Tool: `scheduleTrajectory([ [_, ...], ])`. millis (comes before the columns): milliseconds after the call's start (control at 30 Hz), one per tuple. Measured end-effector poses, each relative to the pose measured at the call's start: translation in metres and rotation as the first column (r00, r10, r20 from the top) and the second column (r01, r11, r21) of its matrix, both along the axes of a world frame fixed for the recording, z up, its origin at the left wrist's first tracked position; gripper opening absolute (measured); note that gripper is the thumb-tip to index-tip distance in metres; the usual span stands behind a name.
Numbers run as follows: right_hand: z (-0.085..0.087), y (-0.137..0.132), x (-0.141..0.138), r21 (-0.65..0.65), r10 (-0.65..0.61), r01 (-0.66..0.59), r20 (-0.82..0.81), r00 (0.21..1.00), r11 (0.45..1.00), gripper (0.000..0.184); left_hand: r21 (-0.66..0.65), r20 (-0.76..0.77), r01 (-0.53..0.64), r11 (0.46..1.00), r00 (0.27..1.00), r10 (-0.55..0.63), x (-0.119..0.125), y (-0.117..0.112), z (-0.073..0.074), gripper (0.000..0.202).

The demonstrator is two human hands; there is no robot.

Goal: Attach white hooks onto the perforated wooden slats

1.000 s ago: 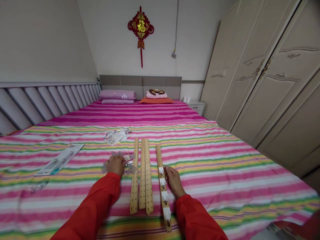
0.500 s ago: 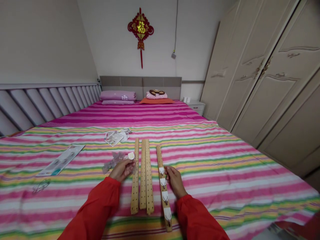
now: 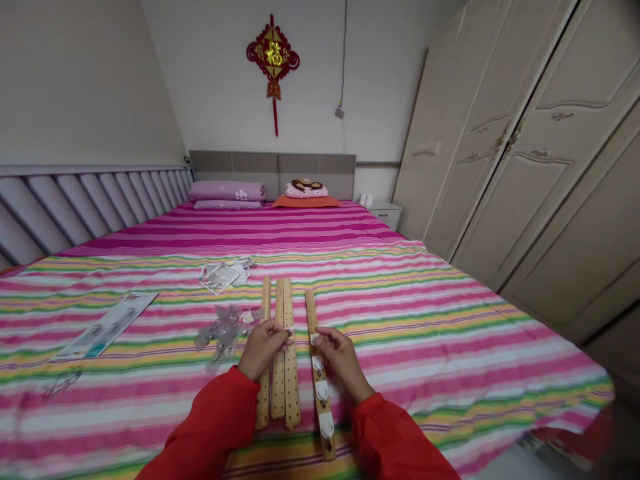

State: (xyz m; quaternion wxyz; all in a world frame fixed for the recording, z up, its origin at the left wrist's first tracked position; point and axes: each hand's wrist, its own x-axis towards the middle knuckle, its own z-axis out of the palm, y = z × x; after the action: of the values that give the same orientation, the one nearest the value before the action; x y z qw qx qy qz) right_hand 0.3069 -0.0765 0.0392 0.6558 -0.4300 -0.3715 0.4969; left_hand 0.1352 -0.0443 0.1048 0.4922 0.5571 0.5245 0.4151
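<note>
Pinched in my left hand is a small white hook, held above perforated wooden strips. To the right lies another wooden strip with several white hooks in a row along it. My right hand is closed, its thumb and fingers together over the uppermost hook on that strip and partly covering it. Whether it grips anything cannot be made out. Left of my left hand lies a pile of clear plastic packets.
A flat clear package and a thin looped wire-like item lie on the striped bedspread at left. More packets lie farther back. Pillows are by the headboard; a wardrobe stands at right.
My left hand has moved right, from the packets to above the wooden strips, carrying the white hook. My right hand has come in over the uppermost hook. The view has shifted slightly.
</note>
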Motion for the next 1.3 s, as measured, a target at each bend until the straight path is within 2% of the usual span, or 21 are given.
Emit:
scheduleTrajectory([
  [67,0.013,-0.005,-0.005,0.033,0.052,-0.052,0.016,0.999,0.998,0.037,-0.217,0.158,0.052,0.975,0.987,-0.017,0.008,-0.003,-0.003,0.016],
  [167,0.027,-0.011,-0.011,0.07,0.118,-0.119,0.016,0.993,0.99,0.038,-0.383,0.314,0.139,0.913,0.949,-0.012,0.017,-0.01,-0.011,0.016],
  [267,0.028,-0.01,-0.011,0.09,0.15,-0.152,0.028,0.988,0.984,0.031,-0.434,0.408,0.24,0.868,0.912,-0.048,0.023,-0.015,-0.018,0.014],
  [400,0.021,-0.005,-0.008,0.053,0.121,-0.123,0.029,0.992,0.991,0.024,-0.442,0.43,0.299,0.846,0.898,-0.093,0.028,-0.019,-0.023,0.017],
  [500,0.02,-0.002,-0.003,0.018,0.112,-0.112,-0.022,0.993,0.994,0.025,-0.382,0.402,0.251,0.889,0.912,-0.085,0.032,-0.017,-0.025,0.024],
  [600,0.022,0.002,0.0,-0.009,0.09,-0.091,-0.056,0.994,0.996,0.027,-0.244,0.375,0.16,0.956,0.925,-0.059,0.035,-0.011,-0.029,0.034],
  [667,0.024,0.005,0.001,-0.032,0.071,-0.074,-0.065,0.995,0.997,0.028,-0.175,0.343,0.139,0.975,0.937,-0.071,0.037,-0.007,-0.031,0.037],
  [767,0.023,0.011,0.002,-0.059,0.045,-0.049,-0.066,0.997,0.997,0.028,-0.152,0.324,0.132,0.98,0.943,-0.077,0.04,-0.003,-0.033,0.04],
  [900,0.021,0.016,0.004,-0.06,0.027,-0.032,-0.083,0.996,0.998,0.027,-0.171,0.432,0.236,0.957,0.891,-0.143,0.043,-0.005,-0.033,0.052],
  [967,0.021,0.016,0.005,-0.056,0.029,-0.034,-0.093,0.995,0.998,0.028,-0.193,0.464,0.238,0.952,0.877,-0.125,0.043,-0.004,-0.035,0.057],
  [1133,0.018,0.01,0.001,-0.058,0.04,-0.048,-0.13,0.991,0.997,0.03,-0.154,0.399,0.082,0.985,0.917,-0.014,0.037,0.005,-0.041,0.049],
  [1233,0.017,0.007,-0.003,-0.058,0.05,-0.061,-0.188,0.981,0.996,0.031,0.004,0.273,0.045,0.999,0.961,-0.044,0.034,0.008,-0.034,0.037],
  [1300,0.018,0.006,-0.004,-0.063,0.053,-0.069,-0.224,0.973,0.996,0.031,0.139,0.148,0.049,0.989,0.987,-0.069,0.033,0.007,-0.026,0.027],
])
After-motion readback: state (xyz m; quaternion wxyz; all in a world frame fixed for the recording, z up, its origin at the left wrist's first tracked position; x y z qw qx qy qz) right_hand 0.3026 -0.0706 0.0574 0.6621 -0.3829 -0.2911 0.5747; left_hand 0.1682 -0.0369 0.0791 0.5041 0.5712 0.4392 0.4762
